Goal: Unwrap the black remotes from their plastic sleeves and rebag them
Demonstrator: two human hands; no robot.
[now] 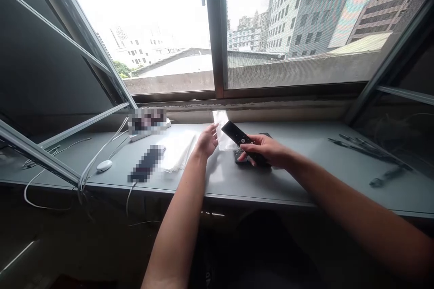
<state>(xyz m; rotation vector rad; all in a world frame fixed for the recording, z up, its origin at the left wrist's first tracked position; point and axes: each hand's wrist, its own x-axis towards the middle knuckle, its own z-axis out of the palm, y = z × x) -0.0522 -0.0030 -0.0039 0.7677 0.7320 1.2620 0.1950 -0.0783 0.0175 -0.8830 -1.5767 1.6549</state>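
Note:
My right hand (pixel 267 150) is closed round a slim black remote control (pixel 237 135), which tilts up and to the left above the grey ledge (pixel 305 162). Under that hand lies another dark keypad device (pixel 242 159), partly hidden. My left hand (pixel 207 141) holds up a small clear plastic bag (pixel 222 133) right beside the remote's upper end, with its fingers curled on the bag's edge. A folded white sheet (pixel 178 151) lies flat just left of my left hand.
On the ledge's left part lie a white power strip (pixel 147 124), a dark blurred device (pixel 146 163), a white oval puck (pixel 104 165) and trailing white cables. Dark tools (pixel 369 151) lie at the right. Window frames stand behind and at both sides.

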